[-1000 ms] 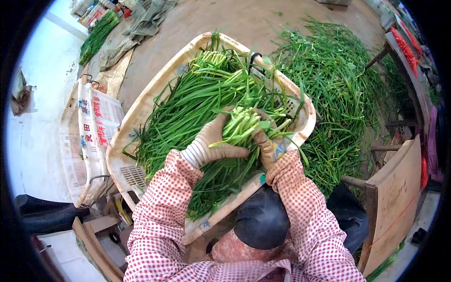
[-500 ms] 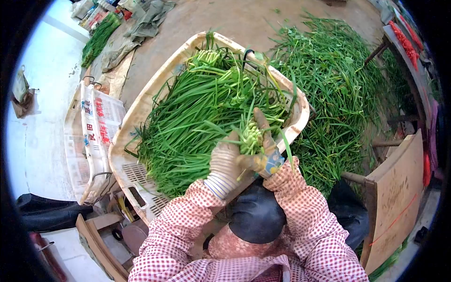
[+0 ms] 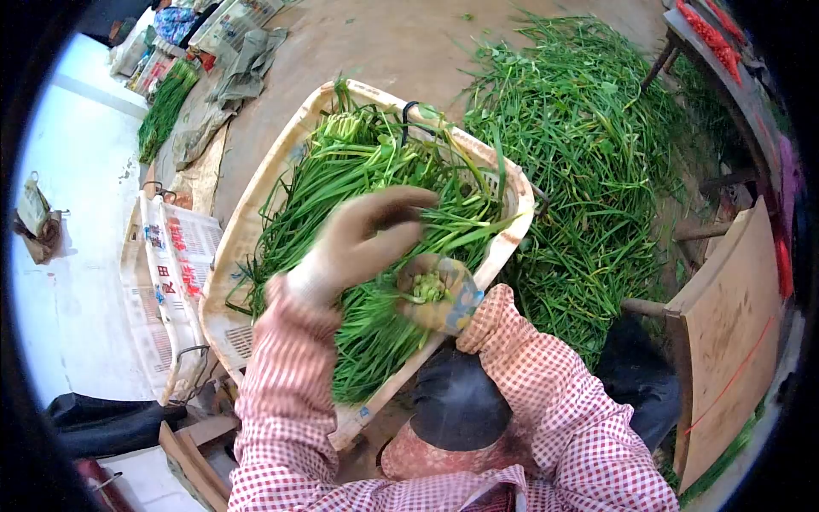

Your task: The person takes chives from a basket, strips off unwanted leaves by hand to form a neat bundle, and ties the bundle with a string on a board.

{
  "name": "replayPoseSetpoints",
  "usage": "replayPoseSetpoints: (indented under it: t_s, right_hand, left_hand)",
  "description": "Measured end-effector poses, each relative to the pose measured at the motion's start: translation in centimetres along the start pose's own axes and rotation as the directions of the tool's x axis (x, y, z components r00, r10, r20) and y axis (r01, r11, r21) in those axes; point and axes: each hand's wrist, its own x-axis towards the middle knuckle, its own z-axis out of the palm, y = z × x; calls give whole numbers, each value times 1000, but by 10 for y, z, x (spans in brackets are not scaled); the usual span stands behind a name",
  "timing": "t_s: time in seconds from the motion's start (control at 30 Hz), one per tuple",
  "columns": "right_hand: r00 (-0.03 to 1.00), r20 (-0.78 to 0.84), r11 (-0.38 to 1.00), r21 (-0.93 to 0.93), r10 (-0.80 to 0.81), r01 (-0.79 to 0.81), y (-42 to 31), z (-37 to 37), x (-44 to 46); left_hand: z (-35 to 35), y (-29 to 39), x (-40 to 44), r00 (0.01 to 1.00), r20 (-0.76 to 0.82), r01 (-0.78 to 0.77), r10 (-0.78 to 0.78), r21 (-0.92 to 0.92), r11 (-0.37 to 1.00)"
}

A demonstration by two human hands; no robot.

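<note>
Head view: from where I am standing, a white, perforated plastic crate with red lettering is sitting left of a large, cream, round-cornered plastic basket. Inside that basket, long, thin green leafy stalks are lying in a thick, mostly aligned layer. Above the basket's middle, the left hand, in a beige fabric glove, is hovering with thumb and fingers spread, gripping nothing that I am seeing, though it is looking blurred. Above the basket's near right edge, the right hand, in a beige glove coloured blue and yellow at the wrist, is curling around a round green bundle of stalks, whose pale ends are facing upward. For good handling, I am judging that this grip wants to be staying snug without crushing, the ends sitting level, the free palm tucking in strays. Right of the basket, a broad heap of loose green leaves is spreading over the floor; farther right, a flat brown board is standing.
</note>
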Motion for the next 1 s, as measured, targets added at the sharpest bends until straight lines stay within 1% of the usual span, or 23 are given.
replayPoseSetpoints:
  t_s: [0.03,0.07,0.1,0.13,0.17,0.2,0.23,0.27,0.3,0.37,0.4,0.47,0.5,0.53,0.57,0.63,0.67,0.73,0.8,0.87,0.93,0.97,1.0]
  right_hand:
    - [1000,4,1000,-10,-2,3,1,-1,-1]
    - [998,39,997,-57,-53,55,5,-3,-2]
    - [992,75,989,-100,-101,108,8,-4,-3]
    - [987,36,956,-248,-154,158,11,-1,-5]
    - [964,48,939,-220,-260,264,12,-2,-4]
    - [974,42,970,-95,-222,225,10,-3,-5]
    - [979,41,980,-27,-198,199,7,-2,-7]
    - [984,40,984,41,-175,173,4,-1,-9]
    - [983,-3,980,85,-182,182,3,0,-9]
    - [983,-37,975,127,-179,182,-2,4,-10]
    - [978,-43,945,253,-203,207,-6,7,-10]
    - [965,-113,873,412,-236,262,-17,9,-11]
    - [954,-172,844,446,-244,296,-25,9,-13]
    - [942,-228,805,494,-245,328,-44,9,-20]
    - [927,-284,764,533,-243,364,-57,4,-27]
    - [882,-223,720,513,-415,468,-73,-25,-31]
    - [865,-303,744,445,-399,499,-95,-35,-50]
    - [788,-347,722,327,-509,610,-140,-63,-73]
    - [709,-353,709,154,-611,688,-191,-88,-110]
    - [669,-327,718,-45,-667,694,-242,-105,-160]
    - [565,-365,643,-137,-740,753,-277,-99,-201]
    - [508,-371,604,-211,-777,769,-291,-103,-223]
    - [497,-352,603,-330,-793,727,-301,-115,-243]
  left_hand:
    - [10,-23,26,981,195,17,21,-195,981]
    - [20,-56,47,941,337,100,-18,-228,969]
    - [32,-75,61,898,414,212,-146,-119,970]
    - [37,-117,69,879,471,26,-70,101,995]
    - [40,-151,71,842,540,-174,-16,298,938]
    - [44,-149,65,802,596,-448,32,566,692]
    - [46,-148,61,750,660,-639,45,706,306]
    - [41,-147,58,737,672,-614,-73,712,341]
    - [34,-142,54,715,697,-658,-54,697,285]
    - [31,-189,48,766,641,-637,44,749,183]
    - [31,-206,47,770,636,-632,45,751,191]
    - [32,-227,48,758,618,-644,207,759,91]
    - [35,-234,48,757,615,-644,221,760,92]
    - [42,-234,47,842,523,-536,131,788,302]
    - [40,-234,48,844,532,-518,71,771,371]
    - [38,-223,50,837,546,-469,-41,753,462]
    - [37,-216,48,820,564,-473,-97,764,439]
    - [37,-201,44,789,581,-490,-203,792,364]
    - [41,-180,43,762,587,-532,-274,809,251]
    - [49,-161,41,739,579,-574,-344,809,128]
    - [54,-142,39,728,569,-607,-383,794,25]
    - [56,-132,38,731,564,-610,-384,793,5]
    - [55,-139,42,745,545,-539,-384,831,135]
